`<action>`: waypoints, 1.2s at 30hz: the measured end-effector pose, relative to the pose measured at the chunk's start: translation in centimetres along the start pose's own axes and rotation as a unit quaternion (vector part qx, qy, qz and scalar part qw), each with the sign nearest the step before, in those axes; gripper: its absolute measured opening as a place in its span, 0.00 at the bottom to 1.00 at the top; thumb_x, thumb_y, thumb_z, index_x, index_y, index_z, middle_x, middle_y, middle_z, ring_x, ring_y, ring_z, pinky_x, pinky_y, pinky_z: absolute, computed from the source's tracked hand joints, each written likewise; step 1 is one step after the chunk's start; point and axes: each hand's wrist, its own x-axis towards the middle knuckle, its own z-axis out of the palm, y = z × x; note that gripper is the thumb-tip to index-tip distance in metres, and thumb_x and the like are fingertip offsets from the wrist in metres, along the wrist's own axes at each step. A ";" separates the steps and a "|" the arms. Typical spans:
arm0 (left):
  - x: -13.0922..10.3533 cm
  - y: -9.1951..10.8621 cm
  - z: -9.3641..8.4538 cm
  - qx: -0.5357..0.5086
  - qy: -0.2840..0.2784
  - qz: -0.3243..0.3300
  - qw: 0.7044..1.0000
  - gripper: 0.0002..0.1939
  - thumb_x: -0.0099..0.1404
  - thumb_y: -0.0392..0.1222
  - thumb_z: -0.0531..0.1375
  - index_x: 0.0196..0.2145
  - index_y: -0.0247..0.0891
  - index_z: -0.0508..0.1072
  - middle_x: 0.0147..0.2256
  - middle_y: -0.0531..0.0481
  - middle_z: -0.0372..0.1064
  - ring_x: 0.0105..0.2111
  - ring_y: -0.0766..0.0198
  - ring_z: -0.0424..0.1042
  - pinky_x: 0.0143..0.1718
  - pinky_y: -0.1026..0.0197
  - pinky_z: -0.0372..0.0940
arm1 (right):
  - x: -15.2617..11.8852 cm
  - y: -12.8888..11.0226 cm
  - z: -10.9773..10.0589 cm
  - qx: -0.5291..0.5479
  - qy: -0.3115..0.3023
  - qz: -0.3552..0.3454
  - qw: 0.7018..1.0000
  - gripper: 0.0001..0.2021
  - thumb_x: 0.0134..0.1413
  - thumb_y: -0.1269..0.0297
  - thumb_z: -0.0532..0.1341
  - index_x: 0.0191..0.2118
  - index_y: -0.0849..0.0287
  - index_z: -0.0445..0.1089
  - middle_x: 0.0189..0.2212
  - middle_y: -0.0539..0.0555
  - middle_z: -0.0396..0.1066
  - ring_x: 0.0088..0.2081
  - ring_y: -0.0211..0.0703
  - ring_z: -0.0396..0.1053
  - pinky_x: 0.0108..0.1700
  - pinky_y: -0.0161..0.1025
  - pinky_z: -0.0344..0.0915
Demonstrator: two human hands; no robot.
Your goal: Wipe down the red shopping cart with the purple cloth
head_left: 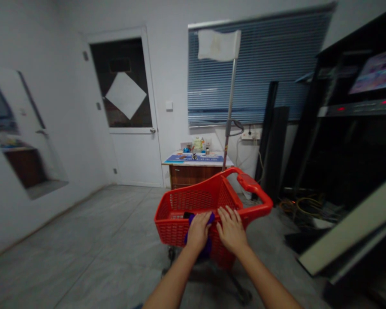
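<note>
A red shopping cart (180, 229) with a lattice basket stands in front of me, its handle to the right. Draped over the near rim of the basket is a purple cloth (206, 249). My left hand (199, 229) is closed on the cloth at the rim. Just to its right, my right hand (232, 227) rests on the rim with its fingers spread, holding nothing. A small dark object (188, 215) shows inside the basket beside the cloth; what it is I cannot make out.
Behind the cart stands a wooden cabinet (193, 174) with bottles on top, beside a pole with a white flag (218, 45). Black panels, cables (309, 208) and a leaning pale board (350, 227) are on the right. A white door (131, 159) is at the back left.
</note>
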 end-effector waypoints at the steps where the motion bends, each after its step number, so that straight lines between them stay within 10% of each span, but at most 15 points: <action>1: -0.3 -0.4 -0.1 0.000 0.002 0.001 1.000 0.25 0.64 0.29 0.53 0.59 0.39 0.65 0.56 0.45 0.68 0.56 0.58 0.65 0.61 0.47 0.57 | 0.0 0.0 -0.1 -0.002 -0.003 0.000 1.000 0.25 0.62 0.58 0.49 0.62 0.60 0.62 0.62 0.53 0.60 0.65 0.48 0.50 0.67 0.48 0.37; 7: -1.6 -2.0 -0.5 0.029 0.031 -0.052 0.998 0.25 0.63 0.28 0.53 0.58 0.39 0.66 0.55 0.43 0.68 0.57 0.56 0.64 0.61 0.45 0.56 | 0.0 0.0 0.1 -0.004 -0.005 0.000 1.000 0.26 0.62 0.57 0.48 0.62 0.60 0.61 0.63 0.53 0.59 0.65 0.49 0.48 0.67 0.48 0.35; 17: 0.7 0.8 0.9 -0.007 0.003 -0.002 1.000 0.25 0.64 0.30 0.53 0.59 0.40 0.65 0.57 0.44 0.66 0.57 0.56 0.65 0.61 0.43 0.56 | 0.2 -0.3 0.4 -0.012 -0.011 0.008 1.000 0.27 0.62 0.58 0.48 0.64 0.61 0.57 0.65 0.53 0.54 0.67 0.48 0.44 0.67 0.48 0.36; 28: -0.7 -1.2 -1.9 0.053 -0.009 -0.066 0.996 0.23 0.65 0.29 0.53 0.57 0.36 0.67 0.56 0.43 0.68 0.56 0.56 0.65 0.62 0.48 0.55 | 0.5 1.9 -0.7 -0.038 0.002 -0.020 0.999 0.28 0.61 0.62 0.47 0.65 0.69 0.54 0.66 0.59 0.50 0.68 0.46 0.44 0.67 0.48 0.41; 36: 1.4 2.1 0.9 0.022 -0.024 -0.016 0.999 0.24 0.66 0.31 0.53 0.60 0.38 0.64 0.57 0.43 0.66 0.57 0.56 0.65 0.61 0.46 0.56 | 0.3 2.6 -1.0 -0.047 -0.019 -0.027 0.998 0.29 0.62 0.60 0.47 0.64 0.72 0.56 0.64 0.61 0.54 0.66 0.48 0.49 0.67 0.47 0.41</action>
